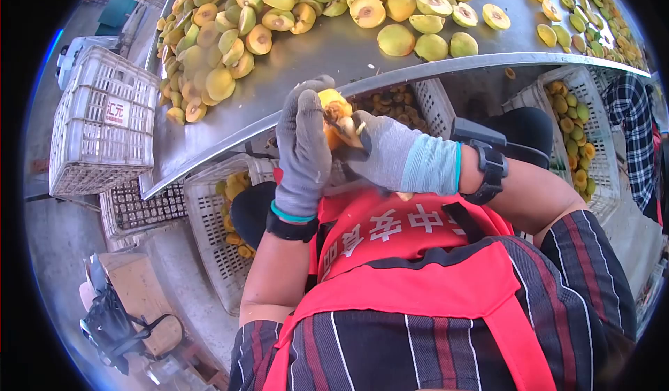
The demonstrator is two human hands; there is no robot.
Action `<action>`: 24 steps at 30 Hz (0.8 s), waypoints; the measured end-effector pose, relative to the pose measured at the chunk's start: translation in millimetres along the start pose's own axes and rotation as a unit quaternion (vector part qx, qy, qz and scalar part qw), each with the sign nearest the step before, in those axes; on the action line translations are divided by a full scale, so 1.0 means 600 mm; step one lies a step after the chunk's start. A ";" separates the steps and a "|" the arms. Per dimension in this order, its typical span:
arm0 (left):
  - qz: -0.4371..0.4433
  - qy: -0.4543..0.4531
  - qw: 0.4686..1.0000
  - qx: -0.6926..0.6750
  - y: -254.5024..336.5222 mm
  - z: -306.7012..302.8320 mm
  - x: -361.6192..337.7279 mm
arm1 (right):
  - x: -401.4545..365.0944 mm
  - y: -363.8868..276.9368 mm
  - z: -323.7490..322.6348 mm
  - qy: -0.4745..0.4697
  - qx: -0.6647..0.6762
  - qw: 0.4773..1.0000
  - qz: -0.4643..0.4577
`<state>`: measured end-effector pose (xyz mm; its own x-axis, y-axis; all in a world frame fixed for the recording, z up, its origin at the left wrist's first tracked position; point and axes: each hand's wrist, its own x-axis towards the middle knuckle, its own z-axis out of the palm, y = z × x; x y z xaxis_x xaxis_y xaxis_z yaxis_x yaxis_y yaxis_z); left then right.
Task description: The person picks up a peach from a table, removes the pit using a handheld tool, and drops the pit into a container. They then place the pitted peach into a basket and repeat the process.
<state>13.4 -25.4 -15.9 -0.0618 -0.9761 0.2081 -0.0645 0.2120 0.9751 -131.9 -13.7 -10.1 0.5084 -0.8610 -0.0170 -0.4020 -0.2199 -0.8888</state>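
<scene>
My left hand [304, 147], in a grey work glove, is closed round a yellow peach [336, 105] with a torn, brownish open middle. My right hand [398, 150], in a matching glove, presses against the peach from the other side. Its fingers are curled and partly hidden, and I cannot make out what they grip. Some pale, ragged flesh shows between the two hands. Both hands are just in front of the metal table's edge, above my red apron [411, 231]. Many halved peaches [369, 11] lie on the table beyond, some cut side up.
The metal table [306, 67] has a raised rim facing me. A white crate [104, 119] stands at its left end. Crates with fruit stand below, one by my left arm [202, 210] and one at right [603, 161]. A person's checked sleeve [629, 133] is at far right.
</scene>
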 end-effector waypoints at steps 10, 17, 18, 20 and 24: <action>-0.160 -0.022 0.979 -0.123 -0.024 -0.012 -0.008 | -0.019 0.037 -0.009 -0.027 -0.092 0.995 0.033; -0.076 0.058 0.989 -0.110 -0.058 0.009 -0.027 | 0.006 0.004 -0.015 -0.184 0.169 0.927 0.281; -0.076 0.058 0.989 -0.110 -0.057 0.004 -0.025 | 0.007 -0.009 -0.021 -0.200 0.157 0.918 0.304; -0.146 0.004 0.973 -0.181 -0.051 -0.013 -0.019 | -0.008 -0.031 -0.031 -0.209 0.108 0.945 0.227; -0.183 0.016 0.940 -0.287 -0.029 -0.007 -0.015 | -0.029 0.018 0.028 -0.046 0.003 0.996 -0.082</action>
<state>19.1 -20.6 -34.2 -0.1100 -0.9816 -0.1558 0.4734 -0.1896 0.8602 -131.9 6.6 -27.1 0.6348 -0.7679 0.0860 -0.3045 -0.3509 -0.8855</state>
